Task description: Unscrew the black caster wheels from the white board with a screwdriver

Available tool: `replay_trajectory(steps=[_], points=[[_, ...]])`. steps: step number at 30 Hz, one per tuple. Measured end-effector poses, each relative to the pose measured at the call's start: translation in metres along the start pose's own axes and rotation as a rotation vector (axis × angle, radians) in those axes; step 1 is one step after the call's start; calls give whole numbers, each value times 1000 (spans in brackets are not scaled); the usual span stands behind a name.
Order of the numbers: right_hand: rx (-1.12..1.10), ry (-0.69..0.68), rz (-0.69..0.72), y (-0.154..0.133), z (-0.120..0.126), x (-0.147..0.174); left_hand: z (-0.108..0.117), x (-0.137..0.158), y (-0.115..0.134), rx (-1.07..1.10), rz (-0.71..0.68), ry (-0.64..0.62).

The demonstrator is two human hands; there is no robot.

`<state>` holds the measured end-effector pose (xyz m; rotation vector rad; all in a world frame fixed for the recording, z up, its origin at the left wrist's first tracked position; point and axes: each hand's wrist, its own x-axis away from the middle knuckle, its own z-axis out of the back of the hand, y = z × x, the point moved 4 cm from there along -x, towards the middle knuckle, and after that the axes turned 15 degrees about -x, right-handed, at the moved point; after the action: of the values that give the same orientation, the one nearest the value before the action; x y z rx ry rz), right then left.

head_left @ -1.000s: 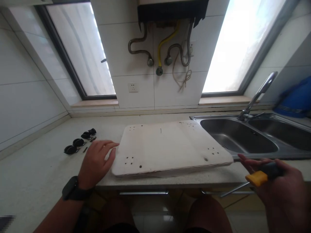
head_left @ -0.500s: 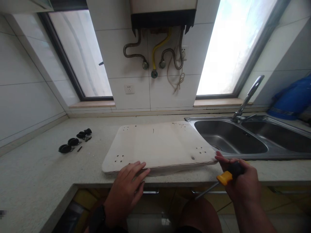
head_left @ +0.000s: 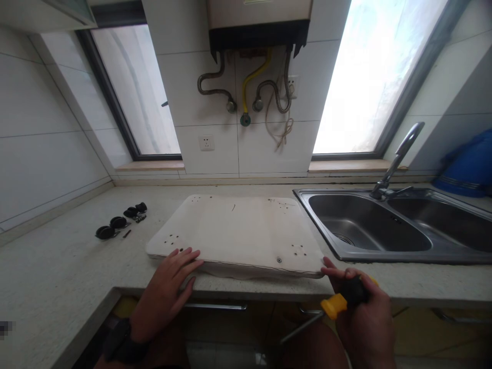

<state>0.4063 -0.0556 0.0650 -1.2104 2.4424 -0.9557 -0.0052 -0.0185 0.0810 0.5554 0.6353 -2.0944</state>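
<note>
A white board (head_left: 234, 230) with rounded corners lies flat on the counter, small groups of screw holes near its corners. My left hand (head_left: 165, 287) rests on its front left edge, fingers stretched out over the top face. In my right hand (head_left: 361, 307) is a screwdriver (head_left: 333, 306) with a black and yellow handle, its shaft pointing down and to the left past the counter's edge. The fingertips of that hand touch the board's front right corner. Several black caster wheels (head_left: 118, 222) sit on the counter to the left, beside some small screws (head_left: 140, 219).
A steel double sink (head_left: 369, 225) with a tall faucet (head_left: 400, 159) lies right of the board. Above the counter (head_left: 77, 271) hangs a water heater (head_left: 259, 23) with hoses and a looped cord. A blue item (head_left: 467, 164) stands at the far right. Drawer handles show below the counter.
The board has shifted left and turned slightly, moving away from the sink. Both hands went left with it, the screwdriver still in my right hand.
</note>
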Motion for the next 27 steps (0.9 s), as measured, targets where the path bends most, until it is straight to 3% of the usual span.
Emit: replay_trajectory(steps=[6,12,18,23,27], points=[[36,-52,-20,10,-14,17,-9,10,-24,33,58,9],[44,21,-60,27,-22,26,-12,16,-42,52,97,46],[60,72,-9,37,-46,32,-12,21,-49,40,146,110],[97,27,-31,41,-53,22,-11,25,-52,27,163,127],[97,19,-38,28,-55,4,-11,24,-49,21,180,131]])
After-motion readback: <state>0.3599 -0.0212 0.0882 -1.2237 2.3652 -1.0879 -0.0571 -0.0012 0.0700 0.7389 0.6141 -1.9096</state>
